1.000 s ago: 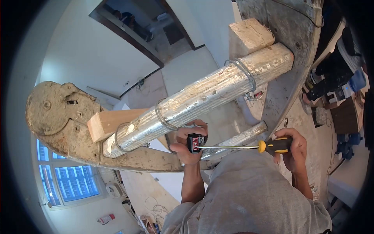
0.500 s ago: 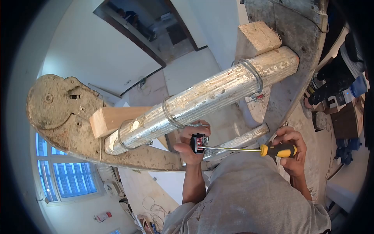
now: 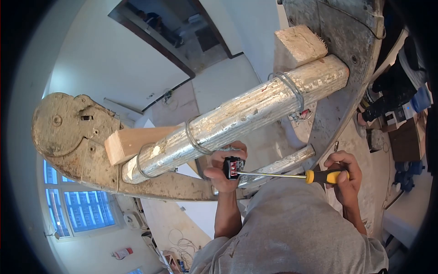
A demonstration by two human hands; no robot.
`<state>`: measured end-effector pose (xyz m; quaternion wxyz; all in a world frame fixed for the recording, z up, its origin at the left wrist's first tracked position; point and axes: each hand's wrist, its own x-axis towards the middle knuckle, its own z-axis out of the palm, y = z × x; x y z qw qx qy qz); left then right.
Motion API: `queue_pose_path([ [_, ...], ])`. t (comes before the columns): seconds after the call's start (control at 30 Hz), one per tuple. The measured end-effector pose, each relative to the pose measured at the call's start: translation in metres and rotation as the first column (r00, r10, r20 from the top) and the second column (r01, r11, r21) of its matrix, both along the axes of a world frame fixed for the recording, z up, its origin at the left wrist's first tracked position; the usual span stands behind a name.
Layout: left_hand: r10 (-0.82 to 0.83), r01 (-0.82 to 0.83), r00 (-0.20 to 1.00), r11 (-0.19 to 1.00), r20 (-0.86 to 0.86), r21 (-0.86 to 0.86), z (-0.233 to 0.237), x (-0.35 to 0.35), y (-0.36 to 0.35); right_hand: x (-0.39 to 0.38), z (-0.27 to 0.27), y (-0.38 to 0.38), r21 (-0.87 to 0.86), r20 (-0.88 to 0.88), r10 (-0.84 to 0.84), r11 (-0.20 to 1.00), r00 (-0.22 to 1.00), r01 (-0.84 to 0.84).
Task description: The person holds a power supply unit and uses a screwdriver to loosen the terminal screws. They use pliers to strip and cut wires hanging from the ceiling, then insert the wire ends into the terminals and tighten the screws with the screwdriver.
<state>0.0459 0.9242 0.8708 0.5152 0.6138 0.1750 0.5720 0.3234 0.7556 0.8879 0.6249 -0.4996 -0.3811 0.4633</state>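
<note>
My left hand (image 3: 222, 173) is wrapped round a small black device (image 3: 234, 168) with a red and silver face, close under the ladder rung. In my right hand (image 3: 344, 178) is the yellow and black handle of a screwdriver (image 3: 319, 176), held between thumb and fingers. Its long metal shaft points left, and the tip meets the face of the black device. Wire is looped round the worn metal rung (image 3: 242, 114), and some of it runs by the fingers of my left hand.
Wooden blocks (image 3: 301, 45) (image 3: 132, 144) lie against the rung. Worn side rails (image 3: 68, 123) stand at both ends, with a lower rung (image 3: 292, 162) below. Another person (image 3: 392, 86) is at the right; someone sits beyond the doorway (image 3: 159, 27). Loose cable (image 3: 182, 246) lies below.
The fingers of my right hand have shifted slightly on the screwdriver handle. My left hand and the black device have hardly moved. The view has tilted a little.
</note>
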Motion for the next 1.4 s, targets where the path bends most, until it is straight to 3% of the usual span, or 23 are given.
queue_pose_path([
  [0.03,0.013,-0.013,1.0,1.0,-0.007,0.012,0.0,0.0,0.001,0.001,-0.006,0.003,0.18,0.197,-0.03,0.984,0.98,-0.006],
  [0.13,0.046,-0.042,0.997,0.997,-0.058,0.068,-0.001,-0.001,0.004,-0.014,0.003,0.013,0.301,0.136,-0.082,0.953,0.987,0.038],
  [0.17,0.045,-0.041,0.997,0.997,-0.058,0.065,-0.001,-0.001,0.003,-0.014,0.011,0.011,0.299,0.135,-0.083,0.954,0.987,0.039],
  [0.23,-0.008,0.008,1.0,1.0,0.017,0.01,-0.001,0.0,0.001,-0.012,0.029,0.005,0.002,-0.161,0.003,1.0,0.987,-0.003],
  [0.37,0.006,-0.006,1.0,1.0,-0.013,0.005,0.001,-0.002,0.0,-0.009,0.01,0.002,-0.039,0.004,0.004,0.999,1.0,-0.004],
  [0.43,0.021,-0.021,1.0,1.0,-0.003,-0.008,0.001,-0.002,-0.002,-0.016,-0.002,0.013,0.285,0.159,-0.128,0.955,0.979,0.079],
  [0.47,0.023,-0.023,1.0,1.0,-0.001,-0.01,-0.001,-0.002,-0.003,-0.018,0.006,0.012,0.284,0.161,-0.126,0.956,0.979,0.076],
  [0.53,0.052,-0.044,0.994,0.996,0.099,-0.073,-0.007,-0.002,-0.005,-0.02,0.026,0.007,-0.019,-0.163,-0.034,0.999,0.986,0.031],
  [0.57,0.052,-0.044,0.994,0.996,0.101,-0.074,-0.007,-0.003,-0.004,-0.018,0.022,0.004,-0.019,-0.162,-0.034,0.999,0.986,0.031],
  [0.67,0.024,-0.019,0.994,0.999,0.109,-0.039,-0.008,-0.005,-0.003,-0.012,0.004,0.003,0.028,0.024,0.016,0.999,1.0,-0.017],
  [0.73,0.056,-0.047,0.992,0.996,0.112,-0.081,-0.011,-0.006,-0.006,-0.017,0.002,0.011,0.279,0.183,-0.071,0.96,0.981,0.018],
  [0.77,0.056,-0.047,0.992,0.996,0.112,-0.081,-0.01,-0.006,-0.006,-0.018,0.009,0.009,0.279,0.184,-0.071,0.96,0.98,0.017],
  [0.83,0.006,-0.002,0.997,0.998,0.074,-0.055,-0.008,-0.007,-0.005,-0.018,0.029,0.001,-0.151,-0.147,-0.043,0.988,0.988,0.021],
  [0.97,0.042,-0.037,0.991,0.999,0.129,-0.041,-0.013,-0.008,-0.003,-0.014,0.001,0.0,-0.01,0.071,-0.01,1.0,0.997,0.011],
  [1.03,-0.007,0.007,1.0,1.0,0.018,0.002,-0.008,-0.01,-0.001,-0.017,-0.007,0.009,0.318,0.229,-0.117,0.947,0.966,0.039],
  [1.07,-0.009,0.009,1.0,1.0,0.019,0.002,-0.008,-0.008,-0.001,-0.018,-0.001,0.008,0.318,0.23,-0.119,0.947,0.966,0.041],
  [1.13,-0.056,0.055,0.996,0.998,0.066,0.01,-0.007,-0.005,-0.001,-0.021,0.016,0.006,0.141,-0.043,-0.03,0.989,0.999,0.036],
  [1.17,-0.057,0.056,0.996,0.998,0.066,0.011,-0.008,-0.005,0.0,-0.017,0.015,0.001,0.141,-0.042,-0.031,0.989,0.999,0.037],
  [1.23,-0.037,0.036,0.998,0.999,0.044,0.018,-0.01,-0.007,0.0,-0.008,0.01,-0.011,-0.098,-0.11,0.001,0.995,0.994,-0.011],
  [1.27,-0.036,0.035,0.998,0.999,0.045,0.019,-0.01,-0.007,0.0,-0.009,0.004,-0.008,-0.096,-0.109,0.002,0.995,0.994,-0.012],
  [1.33,-0.007,0.008,1.0,1.0,-0.002,0.028,-0.007,-0.007,0.0,-0.012,-0.009,0.002,0.271,0.14,-0.076,0.962,0.987,0.036],
  [1.37,-0.007,0.007,1.0,1.0,-0.002,0.027,-0.008,-0.007,-0.001,-0.014,-0.003,0.002,0.27,0.141,-0.076,0.962,0.987,0.035],
  [1.4,-0.034,0.034,0.999,0.999,0.002,0.03,-0.008,-0.007,0.0,-0.017,0.01,0.002,0.163,0.01,-0.044,0.986,0.999,0.042],
])
